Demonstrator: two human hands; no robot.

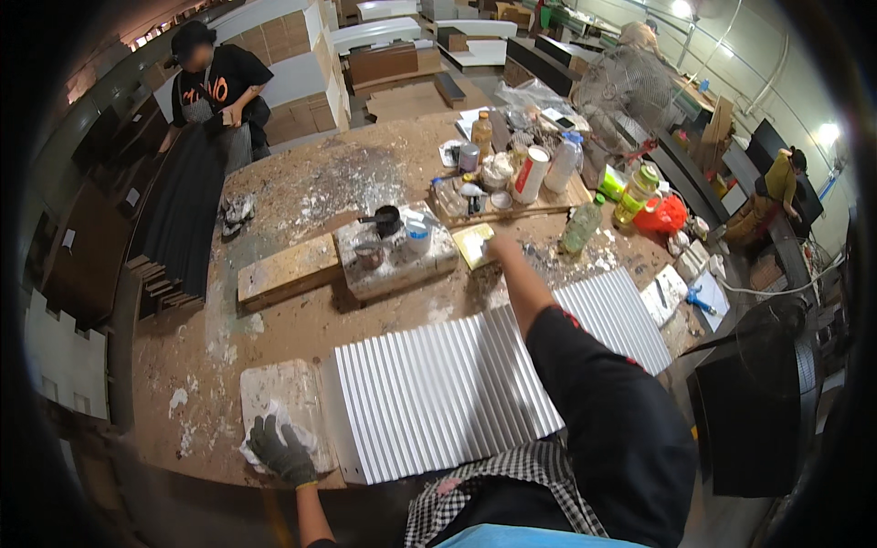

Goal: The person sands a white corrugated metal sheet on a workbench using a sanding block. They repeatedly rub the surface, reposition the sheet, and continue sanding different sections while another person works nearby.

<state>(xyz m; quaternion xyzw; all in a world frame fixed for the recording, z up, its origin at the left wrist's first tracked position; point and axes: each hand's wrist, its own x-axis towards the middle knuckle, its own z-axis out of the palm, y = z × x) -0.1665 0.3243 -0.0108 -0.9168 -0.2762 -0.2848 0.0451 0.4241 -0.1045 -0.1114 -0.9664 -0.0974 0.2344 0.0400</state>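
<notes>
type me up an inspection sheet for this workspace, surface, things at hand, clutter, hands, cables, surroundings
surface: worktable stained and splattered with pale and dark marks
things at hand: ridged silver panel lying in front of the person; white cloth on a pale board; yellow square item
clutter: bottles, other containers and a red bag toward the far right
hands: left hand gloved, on the cloth; right hand at the yellow square item, grip unclear
cables: pale hose or cable at right
surroundings: co-worker beside dark boards; another person at right; large fan
</notes>
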